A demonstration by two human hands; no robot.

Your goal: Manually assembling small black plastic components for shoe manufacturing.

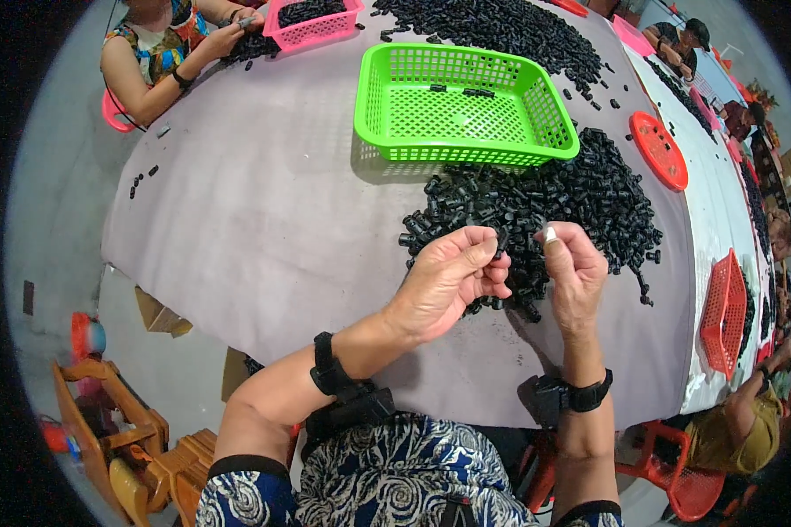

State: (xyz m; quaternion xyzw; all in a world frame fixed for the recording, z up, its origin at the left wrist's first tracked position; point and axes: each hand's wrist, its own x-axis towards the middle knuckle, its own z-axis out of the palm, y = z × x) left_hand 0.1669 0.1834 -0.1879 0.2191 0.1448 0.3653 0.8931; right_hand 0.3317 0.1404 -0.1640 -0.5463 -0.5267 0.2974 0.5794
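Note:
Above a heap of small black cylindrical plastic parts [589, 189], my left hand [453, 281] is closed in a pinch. Between its thumb and forefinger shows a small black plastic part [501, 244]. Just to the right, apart from it, my right hand [574, 272] has thumb and forefinger pressed together. A small whitish bit [550, 234] shows at those fingertips; whether it is a held thing or a covering on the thumb I cannot make out. Beyond the heap stands a bright green plastic basket [466, 151] with a few black parts on its bottom.
A larger heap of black parts [492, 35] lies at the table's far side. Beside it, a person [163, 61] works near a pink basket [316, 33]. Red trays [657, 151] and a red basket [723, 312] line the right. A wooden chair [114, 430] stands lower left.

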